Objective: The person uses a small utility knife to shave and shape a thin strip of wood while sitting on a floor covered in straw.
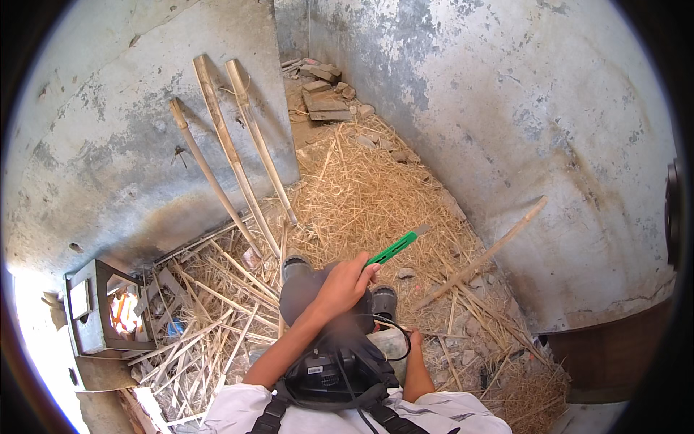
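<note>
Head view, clock directions: taken from the middle of the picture.
Left hand: at 6 o'clock, fingers curled round the rear end of a slim green knife-like tool with a slotted handle.
Green tool: just off the middle at 4 o'clock, its short grey blade aimed toward 2 o'clock; holding it by the rear presumably keeps the edge away from the person's fingers and legs.
Right hand: at 5 o'clock, low beside a pale, rounded, stone-like block; the fingers are mostly hidden, so I cannot tell how far open they are or whether they grip anything.
Three long tan bamboo-like poles: at 10 o'clock, tilted against the weathered grey-white wall, which likely keeps them upright and off the litter.
Single brown stick: between 3 and 4 o'clock, slanting from the floor toward the right-hand wall, probably propped there.
Loose golden straw: heaped toward 1 o'clock.
Pale split strips: toward 8 o'clock, strewn crisscross, apparently dropped rather than sorted.
Open-fronted grey wooden box: at 8 o'clock, beside the strips.
</note>
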The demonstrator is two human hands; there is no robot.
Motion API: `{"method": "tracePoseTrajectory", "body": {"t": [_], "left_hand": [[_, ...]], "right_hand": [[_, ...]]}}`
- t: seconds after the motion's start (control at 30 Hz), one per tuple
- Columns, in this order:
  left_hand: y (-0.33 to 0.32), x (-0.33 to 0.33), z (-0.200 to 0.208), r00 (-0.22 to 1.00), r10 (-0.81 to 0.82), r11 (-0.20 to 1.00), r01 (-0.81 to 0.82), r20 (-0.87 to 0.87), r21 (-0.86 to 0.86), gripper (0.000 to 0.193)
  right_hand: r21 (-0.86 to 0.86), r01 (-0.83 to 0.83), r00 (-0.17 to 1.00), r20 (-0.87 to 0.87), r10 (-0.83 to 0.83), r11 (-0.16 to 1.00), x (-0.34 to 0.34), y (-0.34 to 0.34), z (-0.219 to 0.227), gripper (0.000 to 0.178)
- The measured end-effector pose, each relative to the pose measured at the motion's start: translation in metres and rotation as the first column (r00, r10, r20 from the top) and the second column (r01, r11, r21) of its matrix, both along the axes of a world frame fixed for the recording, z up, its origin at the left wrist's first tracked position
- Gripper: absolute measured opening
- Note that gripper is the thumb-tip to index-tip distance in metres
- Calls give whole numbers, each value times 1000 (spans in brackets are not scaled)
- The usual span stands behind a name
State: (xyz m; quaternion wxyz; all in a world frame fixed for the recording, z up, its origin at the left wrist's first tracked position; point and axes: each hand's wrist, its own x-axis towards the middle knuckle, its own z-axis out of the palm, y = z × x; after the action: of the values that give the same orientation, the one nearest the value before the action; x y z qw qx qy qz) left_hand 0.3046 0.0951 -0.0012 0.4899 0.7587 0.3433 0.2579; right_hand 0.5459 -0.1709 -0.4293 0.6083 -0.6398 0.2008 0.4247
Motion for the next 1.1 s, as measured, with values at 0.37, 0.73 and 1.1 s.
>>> {"method": "tracePoseTrajectory", "body": {"t": [0.37, 0.73, 1.1], "left_hand": [[-1, 10, 12, 999, -30, 999, 30, 18, 11, 24], [-1, 6, 8, 998, -35, 999, 34, 51, 9, 24], [-2, 6, 8, 999, -16, 1000, 16, 52, 12, 25]], "right_hand": [[8, 29, 999, -25, -28, 1000, 31, -23, -30, 36], [-21, -35, 999, -2, 34, 999, 27, -22, -29, 45], [52, 7, 998, -70, -3, 999, 27, -20, -53, 40]]}}
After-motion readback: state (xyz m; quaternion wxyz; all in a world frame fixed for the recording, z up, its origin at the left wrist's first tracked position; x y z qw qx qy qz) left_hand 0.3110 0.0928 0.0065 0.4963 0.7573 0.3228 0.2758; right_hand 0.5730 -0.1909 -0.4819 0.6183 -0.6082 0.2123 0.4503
